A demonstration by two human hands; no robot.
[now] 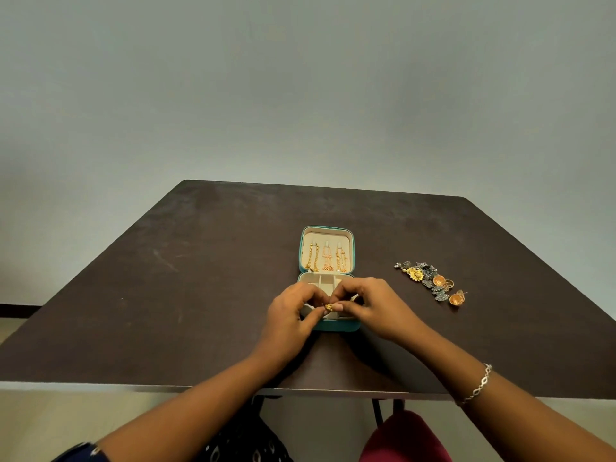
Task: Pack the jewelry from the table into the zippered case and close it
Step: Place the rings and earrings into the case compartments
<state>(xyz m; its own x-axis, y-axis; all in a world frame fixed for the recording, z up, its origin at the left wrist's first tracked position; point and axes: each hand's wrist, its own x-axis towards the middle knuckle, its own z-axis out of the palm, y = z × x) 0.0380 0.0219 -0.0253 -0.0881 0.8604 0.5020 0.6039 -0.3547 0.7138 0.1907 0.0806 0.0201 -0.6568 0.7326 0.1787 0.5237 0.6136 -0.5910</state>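
A small teal zippered case [335, 325] lies open in the middle of the dark table [186, 278]. Its raised lid [327, 233] has three gold chains [328, 258] hanging inside. The lower half has cream compartments [326, 285], partly hidden by my hands. My left hand [289, 315] and my right hand [373, 305] meet over that lower half and pinch one small gold earring [329, 307] between their fingertips. To the right of the case a pile of loose jewelry [431, 283] rests on the table, with gold, silver-grey and orange pieces.
A silver bracelet [480, 385] sits on my right wrist. A maroon seat [403, 438] shows under the near table edge. The pale wall [300, 95] stands behind the table's far edge.
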